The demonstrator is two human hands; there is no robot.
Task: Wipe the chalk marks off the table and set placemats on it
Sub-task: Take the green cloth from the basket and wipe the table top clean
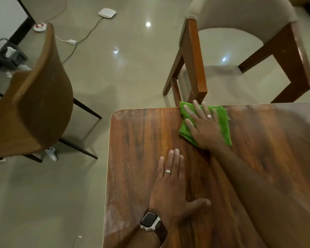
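A green cloth [224, 122] is pressed flat by the right hand [204, 127] at the wooden worktop's [141, 140] far edge.

The left hand [170, 185] is laid flat, holding nothing; pale chalk smears [115, 212] are seen along the left edge, two chairs on glossy tiles.

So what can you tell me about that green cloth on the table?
The cloth is bright green, soft and fuzzy-looking, like microfibre, folded into a thick pad with layered edges showing. It lies flat on the wooden table at its far edge, just in front of a chair leg. The right hand presses on it, palm down with fingers spread and straight, covering its middle. The left hand rests flat on the table nearer the person, not touching it.
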